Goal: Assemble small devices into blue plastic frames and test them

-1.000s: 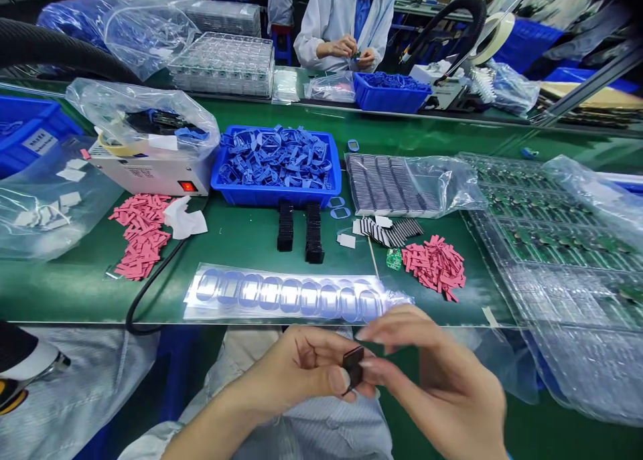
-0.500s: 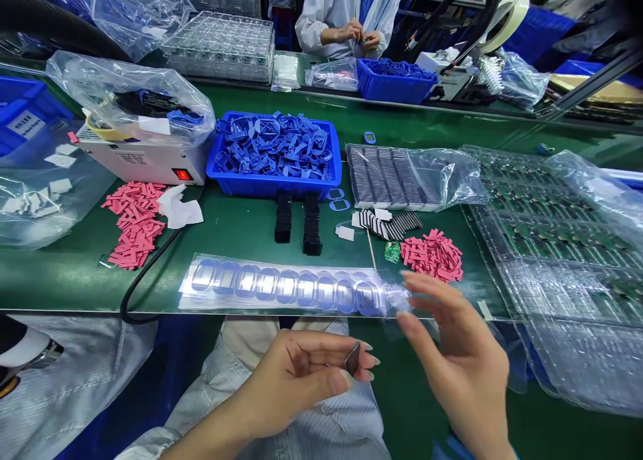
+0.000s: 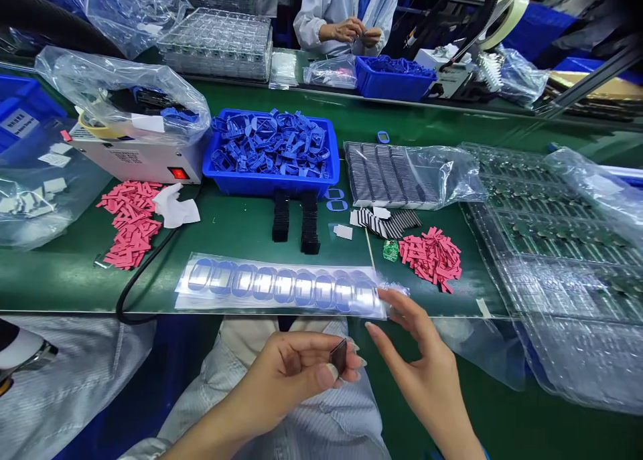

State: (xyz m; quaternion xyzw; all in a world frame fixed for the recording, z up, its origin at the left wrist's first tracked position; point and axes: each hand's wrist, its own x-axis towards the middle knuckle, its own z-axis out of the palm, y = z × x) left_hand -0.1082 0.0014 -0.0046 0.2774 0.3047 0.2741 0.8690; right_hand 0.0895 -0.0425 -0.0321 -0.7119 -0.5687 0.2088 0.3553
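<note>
My left hand (image 3: pixel 301 379) pinches a small dark rectangular plate (image 3: pixel 338 358) between thumb and fingers, in front of the bench edge above my lap. To its right, my right hand (image 3: pixel 419 363) has its thumb and fingers apart, with nothing visible between them. Its fingertips are close to the right end of a strip of clear film bearing a row of blue-rimmed oval pieces (image 3: pixel 264 284). Crumpled clear film (image 3: pixel 399 288) lies just behind those fingers.
Behind the strip stand two stacks of black pieces (image 3: pixel 310 229) and a blue bin (image 3: pixel 271 187) of blue frames. Pink strips lie in piles left (image 3: pixel 133 225) and right (image 3: pixel 432 256). Clear trays of circuit boards (image 3: pixel 557 246) cover the right side. A co-worker (image 3: pixel 346 18) sits opposite.
My right hand has moved left, closer to my left hand and the film strip. The left hand, still holding the dark plate, has shifted slightly left in view.
</note>
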